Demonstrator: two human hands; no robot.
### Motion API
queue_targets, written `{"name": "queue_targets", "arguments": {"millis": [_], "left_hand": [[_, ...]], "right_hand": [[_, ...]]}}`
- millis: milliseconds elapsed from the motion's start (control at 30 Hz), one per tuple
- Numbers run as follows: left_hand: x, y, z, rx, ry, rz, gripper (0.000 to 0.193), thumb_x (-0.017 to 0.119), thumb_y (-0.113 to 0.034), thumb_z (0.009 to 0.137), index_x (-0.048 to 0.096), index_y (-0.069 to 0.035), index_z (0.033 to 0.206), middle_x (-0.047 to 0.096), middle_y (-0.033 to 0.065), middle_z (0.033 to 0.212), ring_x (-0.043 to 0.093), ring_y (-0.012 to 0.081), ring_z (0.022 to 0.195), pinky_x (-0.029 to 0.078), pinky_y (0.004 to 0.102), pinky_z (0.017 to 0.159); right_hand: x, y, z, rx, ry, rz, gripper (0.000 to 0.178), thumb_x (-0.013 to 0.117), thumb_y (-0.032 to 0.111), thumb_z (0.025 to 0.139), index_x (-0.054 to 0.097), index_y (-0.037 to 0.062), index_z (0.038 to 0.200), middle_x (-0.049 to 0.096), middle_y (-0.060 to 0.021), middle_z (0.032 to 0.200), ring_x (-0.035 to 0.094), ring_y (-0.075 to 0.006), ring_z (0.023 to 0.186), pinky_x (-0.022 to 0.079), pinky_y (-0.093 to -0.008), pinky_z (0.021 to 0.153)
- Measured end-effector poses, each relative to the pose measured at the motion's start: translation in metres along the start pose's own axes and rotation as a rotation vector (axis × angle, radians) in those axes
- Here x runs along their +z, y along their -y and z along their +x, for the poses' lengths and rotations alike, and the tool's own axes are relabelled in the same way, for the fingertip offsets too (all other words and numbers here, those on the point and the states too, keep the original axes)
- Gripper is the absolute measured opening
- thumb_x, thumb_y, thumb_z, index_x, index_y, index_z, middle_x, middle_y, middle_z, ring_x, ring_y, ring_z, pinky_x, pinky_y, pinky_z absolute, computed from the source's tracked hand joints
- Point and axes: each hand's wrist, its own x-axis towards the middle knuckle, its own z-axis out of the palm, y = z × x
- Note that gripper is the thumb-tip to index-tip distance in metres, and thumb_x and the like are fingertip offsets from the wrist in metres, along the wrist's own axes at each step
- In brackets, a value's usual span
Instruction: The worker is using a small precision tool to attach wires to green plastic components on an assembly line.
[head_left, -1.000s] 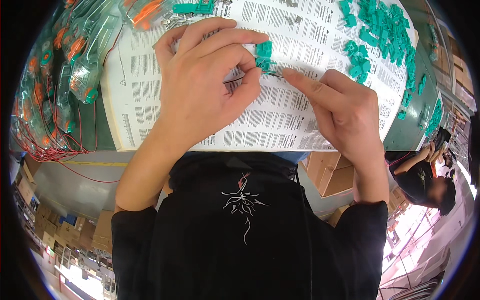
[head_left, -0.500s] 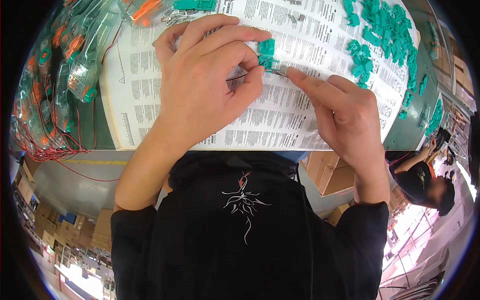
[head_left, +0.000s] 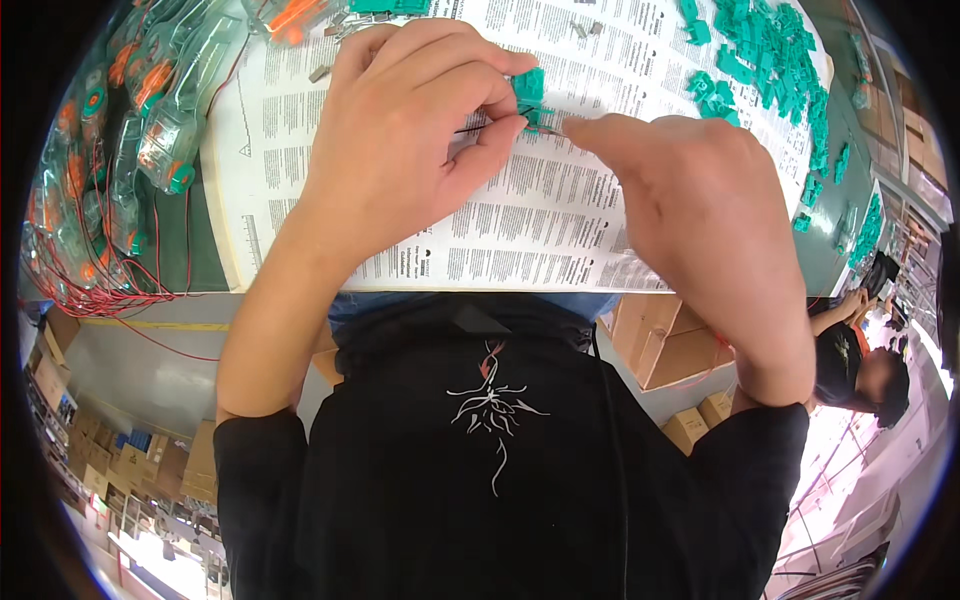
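Observation:
My left hand (head_left: 395, 140) pinches a small green plastic part (head_left: 529, 88) over the printed paper, thumb and index finger at its lower end. A thin dark wire (head_left: 472, 129) runs from the palm side to that pinch. From the right, my right hand (head_left: 705, 190) is closed with its index finger pointing at the part. A thin metal tool tip (head_left: 550, 132) reaches from its fingertips to the part's lower edge; the rest of the tool is hidden in the hand, so its kind cannot be told.
Printed paper (head_left: 500, 240) covers the green table. Clear housings with orange parts (head_left: 160, 140) and red wires (head_left: 95, 285) crowd the left. A heap of green plastic pieces (head_left: 770, 60) lies at right. Small metal pieces (head_left: 585, 28) lie on the paper. Beyond, a person (head_left: 855, 365) sits at right.
My right hand has rolled over, its back now facing up and its wrist farther right. The tool tip stays at the green part. My left hand keeps its pinch, shifted slightly.

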Motion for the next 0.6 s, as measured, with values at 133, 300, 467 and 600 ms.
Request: {"name": "queue_targets", "arguments": {"millis": [133, 300, 467, 600], "left_hand": [[0.001, -0.002, 0.0, -0.003, -0.002, 0.0, 0.013, 0.078, -0.01, 0.079, 0.066, -0.011, 0.083, 0.075, -0.0033, 0.118, 0.063, 0.0208, 0.112, 0.04, 0.0378, 0.099], [-0.002, -0.004, 0.004, 0.017, 0.013, 0.038, 0.013, 0.078, -0.01, 0.079, 0.066, -0.011, 0.083, 0.075, -0.0033, 0.118, 0.063, 0.0205, 0.112, 0.039, 0.0373, 0.099], [-0.001, -0.003, 0.005, 0.019, 0.014, 0.039, 0.012, 0.078, -0.01, 0.079, 0.066, -0.011, 0.084, 0.075, -0.0032, 0.118, 0.063, 0.0204, 0.112, 0.039, 0.0364, 0.1], [-0.002, -0.004, 0.005, 0.007, 0.033, 0.041, 0.011, 0.077, -0.01, 0.08, 0.067, -0.011, 0.084, 0.075, -0.003, 0.119, 0.063, 0.0205, 0.112, 0.038, 0.0358, 0.1]], "right_hand": [[0.024, -0.014, -0.01, 0.065, -0.075, 0.339, 0.025, 0.065, -0.002, 0.09, 0.078, 0.0049, 0.112, 0.075, -0.0157, 0.09, 0.071, -0.0251, 0.072, 0.054, -0.033, 0.065], [0.05, -0.02, -0.015, 0.089, -0.18, 0.592, 0.022, 0.066, -0.001, 0.097, 0.077, 0.003, 0.115, 0.078, -0.0162, 0.097, 0.073, -0.016, 0.078, 0.055, -0.0277, 0.072], [0.058, -0.023, -0.015, 0.025, -0.255, 0.584, 0.024, 0.067, -0.003, 0.094, 0.077, 0.0031, 0.115, 0.078, -0.0149, 0.095, 0.072, -0.019, 0.075, 0.054, -0.0292, 0.069], [0.047, -0.017, -0.015, 0.024, -0.193, 0.458, 0.025, 0.066, -0.005, 0.092, 0.077, 0.0028, 0.113, 0.077, -0.0147, 0.094, 0.071, -0.0228, 0.072, 0.054, -0.0307, 0.066]]}}
